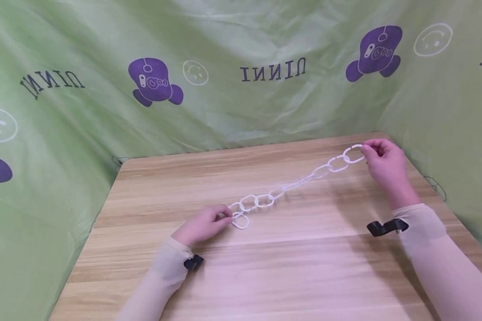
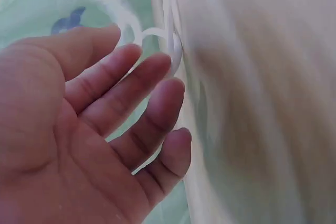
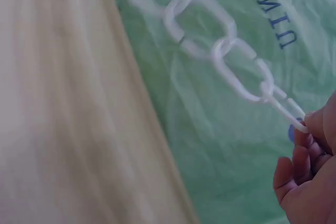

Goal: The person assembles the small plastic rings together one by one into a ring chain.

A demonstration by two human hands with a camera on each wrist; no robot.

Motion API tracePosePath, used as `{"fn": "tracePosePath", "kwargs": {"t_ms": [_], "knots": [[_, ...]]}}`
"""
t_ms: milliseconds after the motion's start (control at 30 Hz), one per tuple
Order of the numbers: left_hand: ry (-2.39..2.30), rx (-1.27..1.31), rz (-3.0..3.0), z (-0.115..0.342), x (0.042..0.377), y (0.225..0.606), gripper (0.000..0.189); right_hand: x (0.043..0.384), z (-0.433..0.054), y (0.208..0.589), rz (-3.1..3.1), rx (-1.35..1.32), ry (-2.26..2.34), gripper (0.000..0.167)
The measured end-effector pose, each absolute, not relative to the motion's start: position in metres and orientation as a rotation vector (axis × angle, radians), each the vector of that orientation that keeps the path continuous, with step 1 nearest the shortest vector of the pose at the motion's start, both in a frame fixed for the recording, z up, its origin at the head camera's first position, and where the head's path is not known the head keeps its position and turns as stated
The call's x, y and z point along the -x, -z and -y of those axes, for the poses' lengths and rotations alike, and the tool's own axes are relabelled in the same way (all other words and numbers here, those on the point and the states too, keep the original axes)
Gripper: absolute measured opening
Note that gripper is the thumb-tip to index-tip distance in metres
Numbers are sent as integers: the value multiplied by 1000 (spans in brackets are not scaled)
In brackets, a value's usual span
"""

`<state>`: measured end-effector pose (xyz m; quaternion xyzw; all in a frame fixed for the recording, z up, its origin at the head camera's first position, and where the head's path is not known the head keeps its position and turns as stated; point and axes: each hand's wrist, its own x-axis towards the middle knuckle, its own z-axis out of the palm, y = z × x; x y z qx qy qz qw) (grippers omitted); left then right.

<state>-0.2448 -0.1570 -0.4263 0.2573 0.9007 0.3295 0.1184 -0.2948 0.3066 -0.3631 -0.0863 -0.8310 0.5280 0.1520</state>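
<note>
A chain of white oval plastic links (image 1: 299, 182) stretches between my two hands, rising to the right. My right hand (image 1: 387, 167) pinches the end link between thumb and fingers, at the far right of the table. In the right wrist view the fingers grip that link, and the chain (image 3: 231, 80) runs up and left from it. Near the table's middle, my left hand (image 1: 206, 223) pinches the chain close to its other end, where one last link (image 1: 241, 228) hangs beside the fingertips. The left wrist view has white links (image 2: 178, 51) by the thumb and index tips, partly hidden.
A wood-grain table (image 1: 265, 276) lies beneath both hands. Green fabric (image 1: 225, 111) with purple figures and lettering surrounds it at the back and sides. Each wrist wears a black strap, such as the right strap (image 1: 387, 227).
</note>
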Motion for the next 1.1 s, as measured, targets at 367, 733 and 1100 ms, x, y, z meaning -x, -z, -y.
{"fn": "tracePosePath", "kwargs": {"t_ms": [367, 733, 1100], "knots": [[-883, -976, -2728, 116, 261, 426, 20, 282, -308, 389, 2605, 261, -1477, 37], [-933, -970, -2532, 32, 312, 409, 28, 275, -308, 402, 2592, 261, -1606, 35], [-1038, -776, -2442, -4, 357, 419, 22, 271, -299, 405, 2613, 151, -1604, 35]]}}
